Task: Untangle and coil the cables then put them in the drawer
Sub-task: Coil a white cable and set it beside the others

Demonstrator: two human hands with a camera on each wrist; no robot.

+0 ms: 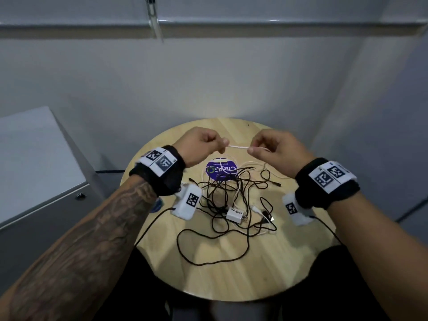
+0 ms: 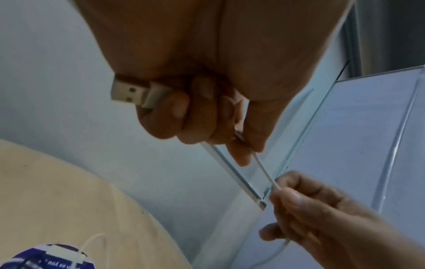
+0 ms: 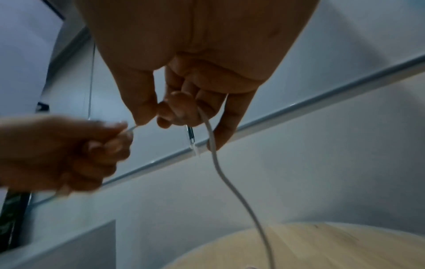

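A thin white cable [image 1: 238, 147] is stretched in a short straight run between the two hands, held up in the middle of the head view above the far part of a round wooden table [image 1: 231, 274]. The left hand [image 1: 199, 144] pinches it between thumb and forefinger, and its other fingers [image 2: 174, 107] curl round the cable's USB plug [image 2: 128, 93], whose metal end sticks out of the fist toward the left of the left wrist view. The right hand [image 1: 275, 149] pinches the same cable with thumb and forefinger; from there the cable hangs in a loose curve from the right hand's fingers [image 3: 181, 107] to the table at the bottom of the right wrist view.

Below the hands, in the centre of the head view, a tangle of black cables [image 1: 231, 198] lies on the table, with other white strands mixed in. A small white charger block [image 1: 235, 214] sits in the tangle, its prongs pointing right. One long black loop trails toward the lower edge of the table. Part of the tangle crosses a round purple sticker [image 1: 220, 171] with white lettering.

A grey cabinet [image 1: 39, 163] stands at the left of the head view, with a small round lock on its front; whether it holds anything cannot be seen. Both wrists wear black straps with white marker tags.
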